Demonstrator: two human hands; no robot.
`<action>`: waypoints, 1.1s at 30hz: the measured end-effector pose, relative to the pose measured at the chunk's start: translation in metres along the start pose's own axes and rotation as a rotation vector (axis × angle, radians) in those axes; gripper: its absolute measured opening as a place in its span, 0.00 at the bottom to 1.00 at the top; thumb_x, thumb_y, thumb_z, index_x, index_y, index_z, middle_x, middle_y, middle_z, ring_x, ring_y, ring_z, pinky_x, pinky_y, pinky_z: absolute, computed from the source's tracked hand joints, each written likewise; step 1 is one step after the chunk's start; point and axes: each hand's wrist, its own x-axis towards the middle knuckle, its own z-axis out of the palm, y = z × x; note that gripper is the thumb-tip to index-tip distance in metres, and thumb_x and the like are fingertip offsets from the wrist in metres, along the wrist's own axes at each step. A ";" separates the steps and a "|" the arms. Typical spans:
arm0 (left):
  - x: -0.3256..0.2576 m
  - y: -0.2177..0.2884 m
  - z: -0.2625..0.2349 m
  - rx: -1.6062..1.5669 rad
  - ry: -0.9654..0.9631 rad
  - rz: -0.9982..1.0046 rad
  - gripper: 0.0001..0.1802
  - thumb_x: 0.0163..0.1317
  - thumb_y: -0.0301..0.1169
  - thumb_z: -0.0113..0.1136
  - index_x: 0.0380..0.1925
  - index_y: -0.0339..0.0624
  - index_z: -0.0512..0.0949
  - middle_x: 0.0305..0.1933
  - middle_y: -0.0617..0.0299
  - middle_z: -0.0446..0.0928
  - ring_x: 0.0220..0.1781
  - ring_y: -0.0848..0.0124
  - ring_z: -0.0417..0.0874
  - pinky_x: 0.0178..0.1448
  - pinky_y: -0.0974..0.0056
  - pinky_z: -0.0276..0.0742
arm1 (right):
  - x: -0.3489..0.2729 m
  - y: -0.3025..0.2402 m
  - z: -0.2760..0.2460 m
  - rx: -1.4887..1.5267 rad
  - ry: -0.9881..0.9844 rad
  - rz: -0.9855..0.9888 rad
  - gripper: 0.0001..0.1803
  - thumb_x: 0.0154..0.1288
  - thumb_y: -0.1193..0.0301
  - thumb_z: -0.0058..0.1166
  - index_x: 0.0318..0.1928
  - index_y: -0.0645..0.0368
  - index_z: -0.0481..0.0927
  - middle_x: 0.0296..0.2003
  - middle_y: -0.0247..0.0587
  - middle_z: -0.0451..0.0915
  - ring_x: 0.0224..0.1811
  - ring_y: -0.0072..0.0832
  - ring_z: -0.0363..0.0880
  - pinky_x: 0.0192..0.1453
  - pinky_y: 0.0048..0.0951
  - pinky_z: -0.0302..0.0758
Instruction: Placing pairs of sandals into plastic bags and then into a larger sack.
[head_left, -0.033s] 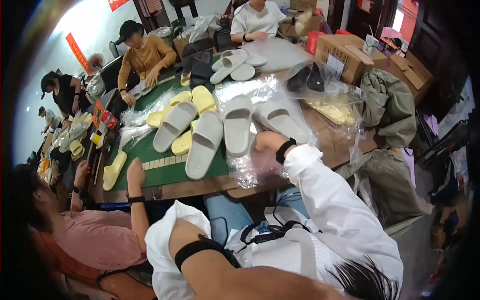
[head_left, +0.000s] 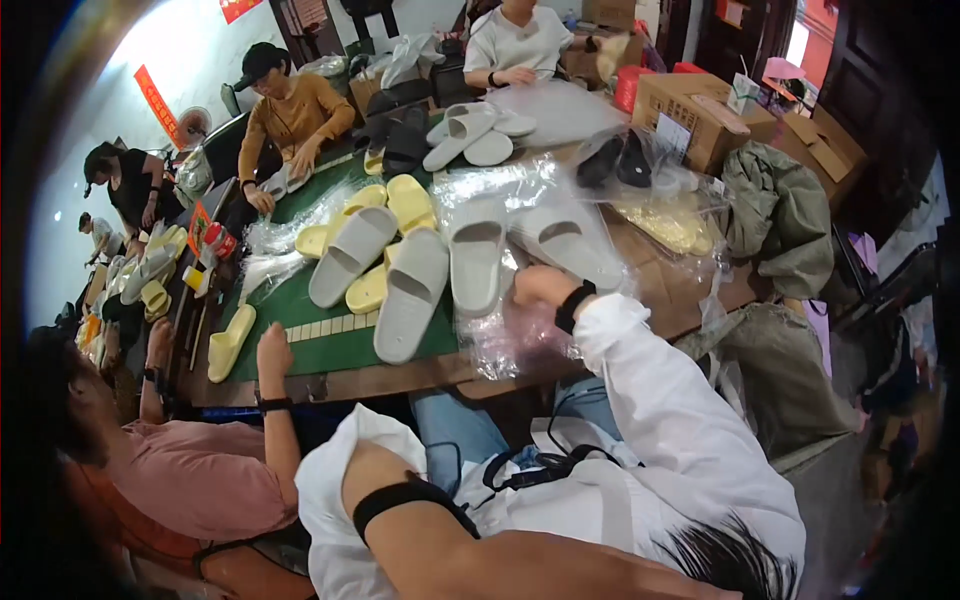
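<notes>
My right hand (head_left: 541, 287), at the end of a white sleeve with a black wristband, rests at the near edge of the table on a clear plastic bag (head_left: 500, 345). Its fingers are hidden or seen only as a pinkish blur through the shiny film. Just beyond it lie two grey slide sandals: one upright-facing sandal (head_left: 477, 285) and a tilted sandal (head_left: 562, 240) partly under plastic. To their left are a grey slide (head_left: 408, 325) and another grey slide (head_left: 345, 275), resting over yellow slides (head_left: 410, 205). My left arm bends across the bottom, its hand out of view.
A person in pink sits at my left, a fist (head_left: 273, 352) near a yellow slide (head_left: 229, 345). Across the green-topped table (head_left: 330, 355) two people handle goods. Bagged yellow slides (head_left: 672, 228), a cardboard box (head_left: 680, 105) and a grey-green sack (head_left: 765, 215) stand at right.
</notes>
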 end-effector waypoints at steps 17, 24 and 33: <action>-0.151 -0.193 -0.227 1.471 -0.646 -0.829 0.26 0.56 0.40 0.57 0.53 0.41 0.70 0.57 0.41 0.67 0.59 0.46 0.67 0.60 0.50 0.63 | -0.003 0.038 -0.034 0.573 0.581 -0.165 0.23 0.56 0.60 0.52 0.48 0.63 0.77 0.39 0.63 0.77 0.43 0.51 0.77 0.48 0.38 0.73; -0.167 -0.217 -0.220 1.580 -0.621 -0.723 0.25 0.54 0.40 0.57 0.54 0.48 0.71 0.62 0.43 0.62 0.60 0.45 0.64 0.61 0.49 0.63 | 0.013 -0.004 -0.016 0.622 0.483 -0.080 0.26 0.55 0.54 0.55 0.56 0.41 0.74 0.63 0.64 0.55 0.56 0.57 0.66 0.59 0.44 0.65; -0.171 -0.219 -0.225 1.599 -0.664 -0.688 0.22 0.50 0.39 0.57 0.39 0.33 0.78 0.56 0.48 0.69 0.58 0.51 0.67 0.58 0.50 0.61 | 0.029 -0.004 -0.035 0.386 0.416 0.194 0.31 0.55 0.52 0.50 0.56 0.57 0.70 0.57 0.55 0.66 0.62 0.52 0.58 0.61 0.56 0.58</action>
